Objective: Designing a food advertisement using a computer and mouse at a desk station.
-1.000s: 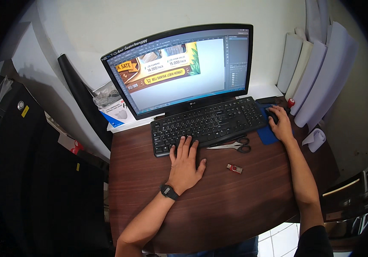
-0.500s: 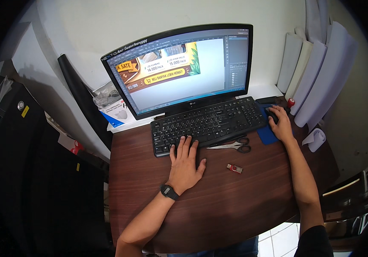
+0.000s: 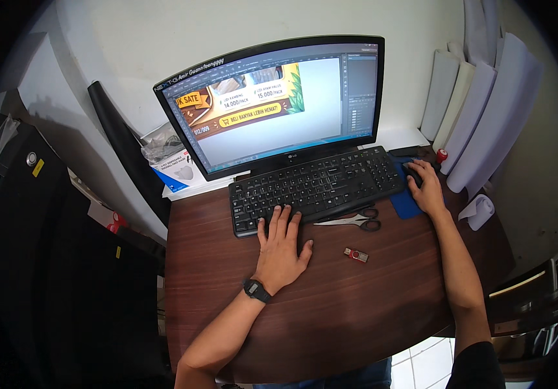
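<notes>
My left hand (image 3: 279, 251) lies with its fingers apart, their tips on the lower left keys of a black keyboard (image 3: 318, 188). A black digital watch (image 3: 257, 291) is on that wrist. At the right, my right hand (image 3: 427, 189) rests over a dark computer mouse (image 3: 411, 174), which it mostly covers, on a blue mouse pad (image 3: 405, 206). Behind the keyboard stands a monitor (image 3: 272, 107) showing a brown and yellow food advert in an editing program. Scissors with black handles (image 3: 357, 222) lie partly under the keyboard's front edge. Closer to me is a red and silver USB stick (image 3: 356, 255).
Tall rolls of paper (image 3: 486, 104) lean in the right corner, with a small white roll (image 3: 477, 211) below them. A red-capped stamp (image 3: 441, 155) sits beyond the mouse. A mask box (image 3: 178, 170) stands left of the monitor. A large black machine (image 3: 45, 214) flanks the wooden desk (image 3: 331, 311).
</notes>
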`<state>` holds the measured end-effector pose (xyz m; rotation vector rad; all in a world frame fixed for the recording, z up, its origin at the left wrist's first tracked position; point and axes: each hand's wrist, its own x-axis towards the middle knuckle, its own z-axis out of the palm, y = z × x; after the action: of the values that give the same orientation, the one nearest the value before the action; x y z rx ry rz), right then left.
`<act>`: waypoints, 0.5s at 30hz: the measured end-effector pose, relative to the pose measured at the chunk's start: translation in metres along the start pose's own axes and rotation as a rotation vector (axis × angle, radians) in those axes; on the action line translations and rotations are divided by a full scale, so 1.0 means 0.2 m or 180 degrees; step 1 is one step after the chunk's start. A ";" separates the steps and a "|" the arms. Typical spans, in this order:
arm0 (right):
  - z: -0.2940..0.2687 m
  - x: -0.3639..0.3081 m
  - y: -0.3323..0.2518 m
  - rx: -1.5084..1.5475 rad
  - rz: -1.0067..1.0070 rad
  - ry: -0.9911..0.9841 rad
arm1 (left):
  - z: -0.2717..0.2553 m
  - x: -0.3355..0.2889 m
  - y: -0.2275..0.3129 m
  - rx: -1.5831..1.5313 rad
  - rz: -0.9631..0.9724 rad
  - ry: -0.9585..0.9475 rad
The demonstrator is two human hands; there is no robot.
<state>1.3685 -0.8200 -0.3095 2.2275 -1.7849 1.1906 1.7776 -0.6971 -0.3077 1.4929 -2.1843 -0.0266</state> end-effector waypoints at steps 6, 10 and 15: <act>0.00 0.00 0.02 0.0007 -0.0003 0.0001 | 0.01 0.00 0.00 0.0015 -0.0001 -0.0003; 0.00 0.00 0.01 0.0011 0.0014 -0.0006 | 0.00 0.00 0.00 0.0011 -0.0023 -0.0027; 0.00 0.00 0.00 0.0009 0.0041 -0.0023 | 0.00 0.00 0.00 0.0003 -0.0018 -0.0028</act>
<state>1.3688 -0.8193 -0.3087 2.2281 -1.8040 1.1898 1.7770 -0.6968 -0.3071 1.5024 -2.1874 -0.0343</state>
